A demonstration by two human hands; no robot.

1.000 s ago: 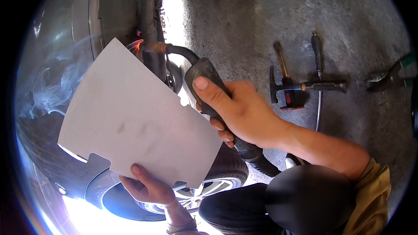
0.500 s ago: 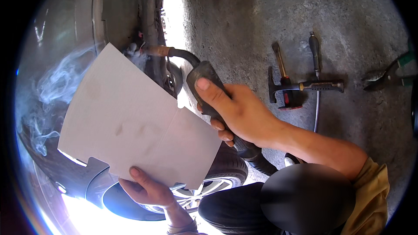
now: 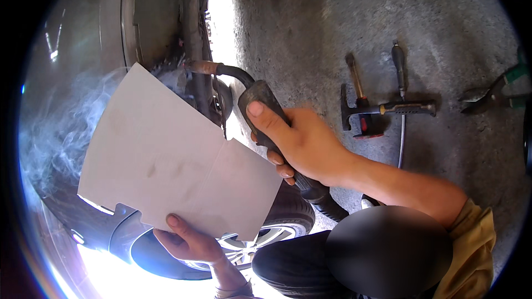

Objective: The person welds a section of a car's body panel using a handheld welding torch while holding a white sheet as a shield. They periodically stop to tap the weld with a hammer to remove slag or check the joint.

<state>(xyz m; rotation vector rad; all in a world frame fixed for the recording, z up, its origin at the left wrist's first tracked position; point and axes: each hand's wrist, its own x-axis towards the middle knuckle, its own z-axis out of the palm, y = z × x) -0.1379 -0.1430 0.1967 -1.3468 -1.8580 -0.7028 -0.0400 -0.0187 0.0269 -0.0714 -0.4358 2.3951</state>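
My right hand [image 3: 302,144] is wrapped round the black handle of a welding torch [image 3: 260,97], thumb on top. The torch's bent neck ends in a copper-coloured nozzle [image 3: 204,67] at the lower edge of a car body [image 3: 88,0]. My left hand [image 3: 191,241] pinches the bottom edge of a pale cardboard sheet [image 3: 160,155], thumb on its near face and fingers behind. The sheet is tilted between me and the car panel, with dark smudges and cut notches. It hides part of the panel; its top corner lies just left of the nozzle.
Smoke [image 3: 61,127] drifts left of the sheet. A car wheel [image 3: 277,232] stands below it. On the concrete floor [image 3: 310,16] at right lie a hammer [image 3: 399,108] across a red-and-black-handled tool [image 3: 363,105], a long thin dark-handled tool [image 3: 399,66], and green-handled snips [image 3: 490,91].
The cardboard sheet has shifted slightly right and down with my left hand. The smoke has spread out on the left. The torch has barely moved.
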